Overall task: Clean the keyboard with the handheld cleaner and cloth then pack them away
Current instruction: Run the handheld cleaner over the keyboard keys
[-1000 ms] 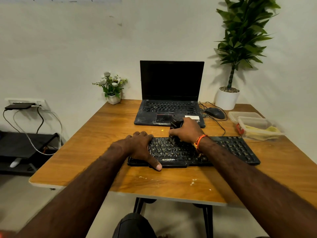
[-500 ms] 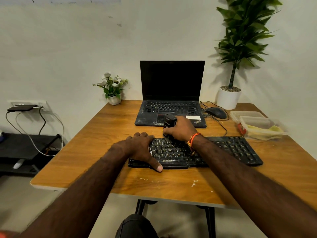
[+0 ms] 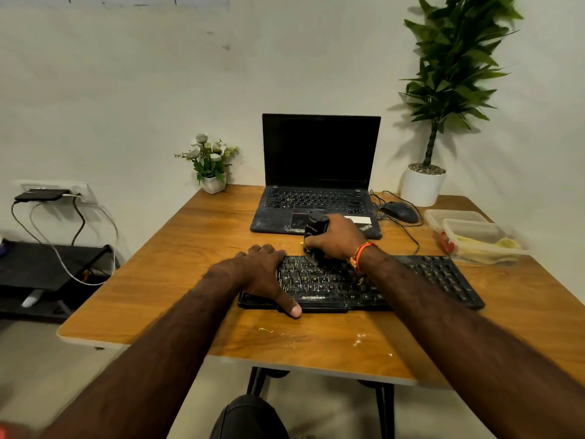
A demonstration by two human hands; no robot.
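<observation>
Gripped round its middle by the right hand [image 3: 340, 237], the handheld cleaner [image 3: 314, 236] stands nose-down on the keyboard [image 3: 427, 280] top row; looks light, rigid, smooth. Left hand [image 3: 262, 274] lies flat, steadying the keyboard's left end. Crumbs [image 3: 359, 339] dot the table [image 3: 158, 296].

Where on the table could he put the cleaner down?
Bare wood lies left of the keyboard, between flower pot and table edge. The right side is crowded: mouse, cables, plastic boxes. Crumbs dot the front strip.

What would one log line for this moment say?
step: cleaning | right hand: grips cleaner on keyboard | left hand: rests on keyboard | cloth: unseen
</observation>
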